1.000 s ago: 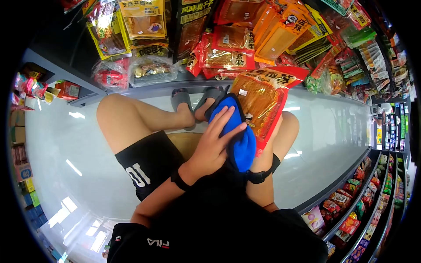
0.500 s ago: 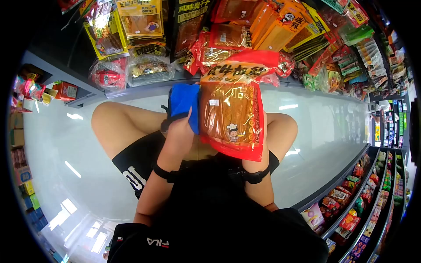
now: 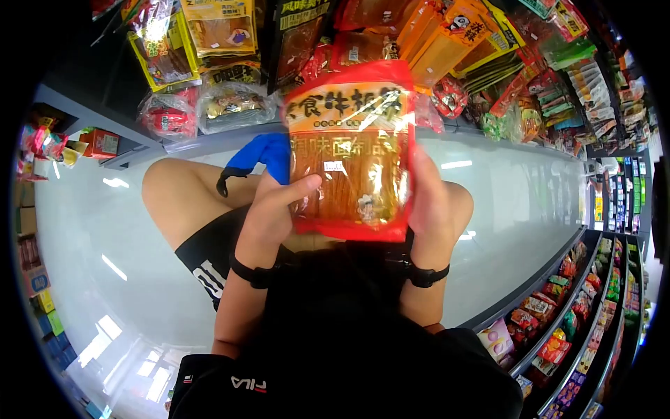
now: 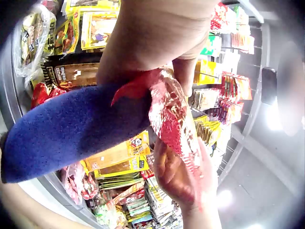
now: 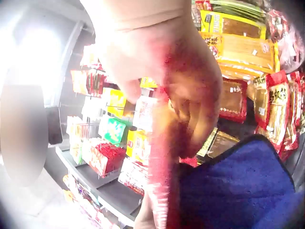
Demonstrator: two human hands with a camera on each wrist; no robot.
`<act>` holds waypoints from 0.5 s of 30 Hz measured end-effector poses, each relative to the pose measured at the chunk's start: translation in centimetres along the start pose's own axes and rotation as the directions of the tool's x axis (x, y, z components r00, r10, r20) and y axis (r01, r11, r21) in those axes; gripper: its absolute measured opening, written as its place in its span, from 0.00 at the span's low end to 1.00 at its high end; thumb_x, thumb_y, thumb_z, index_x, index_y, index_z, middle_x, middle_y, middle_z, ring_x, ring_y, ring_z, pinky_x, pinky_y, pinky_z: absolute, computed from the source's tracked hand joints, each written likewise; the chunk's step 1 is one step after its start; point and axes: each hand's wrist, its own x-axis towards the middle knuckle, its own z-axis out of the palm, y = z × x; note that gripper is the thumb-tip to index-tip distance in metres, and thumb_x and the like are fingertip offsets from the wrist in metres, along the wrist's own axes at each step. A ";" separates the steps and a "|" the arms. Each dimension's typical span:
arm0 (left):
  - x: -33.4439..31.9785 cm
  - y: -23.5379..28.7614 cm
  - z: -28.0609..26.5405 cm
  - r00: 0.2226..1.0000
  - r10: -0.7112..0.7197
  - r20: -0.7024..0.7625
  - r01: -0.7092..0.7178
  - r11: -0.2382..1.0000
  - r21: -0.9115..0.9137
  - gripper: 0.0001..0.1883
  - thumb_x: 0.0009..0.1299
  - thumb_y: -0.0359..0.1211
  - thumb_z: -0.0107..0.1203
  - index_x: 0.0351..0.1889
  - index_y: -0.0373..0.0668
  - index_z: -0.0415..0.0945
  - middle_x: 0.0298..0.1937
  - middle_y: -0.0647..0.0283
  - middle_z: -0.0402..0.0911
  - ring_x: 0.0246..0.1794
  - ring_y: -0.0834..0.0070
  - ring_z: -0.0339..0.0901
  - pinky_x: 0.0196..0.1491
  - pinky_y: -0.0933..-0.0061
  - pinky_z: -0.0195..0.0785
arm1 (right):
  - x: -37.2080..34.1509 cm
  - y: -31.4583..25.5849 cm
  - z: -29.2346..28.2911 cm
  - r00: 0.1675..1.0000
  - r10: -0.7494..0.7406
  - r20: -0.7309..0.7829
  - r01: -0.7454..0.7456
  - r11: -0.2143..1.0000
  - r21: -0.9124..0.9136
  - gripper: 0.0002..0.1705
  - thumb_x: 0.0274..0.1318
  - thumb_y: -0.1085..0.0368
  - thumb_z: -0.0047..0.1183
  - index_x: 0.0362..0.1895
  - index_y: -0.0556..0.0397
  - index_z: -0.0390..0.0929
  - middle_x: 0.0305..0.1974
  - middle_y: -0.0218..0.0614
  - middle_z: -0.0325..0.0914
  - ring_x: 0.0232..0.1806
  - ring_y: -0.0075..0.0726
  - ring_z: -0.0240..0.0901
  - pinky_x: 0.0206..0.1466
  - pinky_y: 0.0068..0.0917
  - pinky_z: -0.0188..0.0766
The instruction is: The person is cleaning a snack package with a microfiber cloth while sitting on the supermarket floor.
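A red-edged, clear-fronted packet of brown snack strips (image 3: 349,153) is held up in front of the body, its printed face towards the head camera. My left hand (image 3: 269,213) pinches its left side, thumb laid over the front. A blue cloth (image 3: 262,157) with dark edging is caught in the same hand and sticks out to the left behind the packet. On the right edge, my right hand (image 3: 429,202) grips the packet, and the right wrist view shows its curled fingers (image 5: 195,114) on the back side. A small white price label (image 3: 333,166) sits on the packet's front.
Beyond the packet, a shelf (image 3: 209,150) carries several snack packs, including orange panda packs (image 3: 447,42) and yellow packs (image 3: 164,52). Tiered racks of snacks (image 3: 551,328) stand at the right. Bent legs (image 3: 185,185) flank the hands above the pale shiny floor (image 3: 105,230).
The left hand has gone from lying on the cloth over the packet to pinching the packet's left side. The packet has shifted left and been turned upright, and the cloth now trails to the left.
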 end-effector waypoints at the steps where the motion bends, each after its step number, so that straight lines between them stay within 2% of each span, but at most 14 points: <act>1: -0.2 0.8 0.6 0.993 0.082 0.081 -0.077 0.995 -0.061 0.31 0.67 0.24 0.57 0.69 0.34 0.62 0.63 0.59 0.73 0.64 0.69 0.70 0.65 0.68 0.62 | -0.2 0.1 0.6 0.992 -0.097 0.075 0.114 0.958 -0.265 0.30 0.69 0.59 0.51 0.69 0.61 0.63 0.62 0.42 0.73 0.62 0.35 0.71 0.64 0.36 0.69; 2: -0.1 0.5 0.4 0.993 0.078 0.086 -0.073 0.995 -0.062 0.31 0.67 0.24 0.57 0.69 0.34 0.62 0.63 0.59 0.73 0.64 0.69 0.70 0.65 0.68 0.62 | -0.2 0.3 1.1 0.989 -0.111 0.098 0.139 0.928 -0.345 0.29 0.64 0.68 0.56 0.67 0.61 0.66 0.60 0.40 0.75 0.59 0.31 0.73 0.63 0.31 0.69; 4: -0.2 -0.1 0.1 0.996 -0.075 -0.055 0.071 0.995 -0.073 0.31 0.69 0.26 0.56 0.70 0.35 0.61 0.64 0.59 0.72 0.65 0.69 0.69 0.67 0.68 0.60 | 0.4 1.0 1.0 0.999 -0.043 0.022 0.048 0.966 -0.252 0.25 0.65 0.73 0.54 0.65 0.60 0.67 0.56 0.34 0.77 0.55 0.25 0.72 0.60 0.26 0.68; 8: -0.9 0.1 -0.6 0.990 -0.090 -0.106 0.084 0.995 -0.061 0.29 0.72 0.31 0.56 0.70 0.36 0.62 0.65 0.58 0.72 0.65 0.68 0.69 0.68 0.67 0.59 | 0.5 1.4 0.9 1.000 -0.018 -0.009 0.015 0.981 -0.193 0.22 0.65 0.74 0.53 0.63 0.61 0.69 0.55 0.34 0.78 0.54 0.25 0.73 0.59 0.25 0.69; 10: -0.8 0.0 -1.0 0.994 -0.050 -0.097 0.045 0.998 -0.047 0.28 0.74 0.35 0.54 0.70 0.36 0.62 0.65 0.58 0.72 0.66 0.68 0.69 0.68 0.66 0.60 | 0.7 1.5 0.9 0.997 -0.079 0.006 0.078 0.974 -0.215 0.21 0.65 0.73 0.54 0.61 0.61 0.71 0.55 0.35 0.78 0.54 0.25 0.74 0.59 0.25 0.70; 12: 0.1 -0.1 -2.3 0.997 -0.073 -0.004 0.067 0.931 -0.358 0.23 0.80 0.43 0.46 0.66 0.38 0.65 0.65 0.57 0.73 0.64 0.63 0.72 0.67 0.61 0.64 | 0.8 1.2 0.5 0.994 -0.106 0.002 0.104 0.970 -0.220 0.21 0.64 0.73 0.55 0.61 0.60 0.71 0.55 0.35 0.78 0.54 0.25 0.74 0.59 0.26 0.70; 13: 1.0 -0.4 -3.2 0.995 -0.059 -0.086 0.022 0.924 -0.381 0.23 0.82 0.46 0.40 0.63 0.39 0.67 0.66 0.55 0.73 0.65 0.61 0.72 0.67 0.58 0.64 | 0.8 1.0 0.3 0.992 -0.126 -0.008 0.121 0.967 -0.224 0.22 0.64 0.73 0.55 0.61 0.60 0.70 0.56 0.35 0.78 0.54 0.26 0.74 0.59 0.26 0.70; 14: 1.3 -0.9 -3.7 0.995 -0.061 -0.083 0.025 0.925 -0.379 0.23 0.82 0.46 0.40 0.63 0.39 0.67 0.66 0.55 0.73 0.65 0.61 0.72 0.67 0.58 0.64 | 0.8 0.8 0.4 0.992 -0.128 -0.011 0.123 0.967 -0.223 0.22 0.64 0.73 0.55 0.61 0.60 0.70 0.56 0.35 0.78 0.54 0.26 0.74 0.59 0.26 0.70; 15: 1.4 -0.6 -3.3 0.997 -0.073 -0.025 0.053 0.889 -0.455 0.25 0.81 0.48 0.39 0.64 0.39 0.67 0.66 0.54 0.73 0.65 0.60 0.72 0.67 0.56 0.63 | 0.9 0.6 0.5 0.993 -0.121 -0.011 0.119 0.983 -0.138 0.23 0.64 0.72 0.56 0.62 0.60 0.70 0.56 0.35 0.78 0.55 0.26 0.74 0.60 0.26 0.70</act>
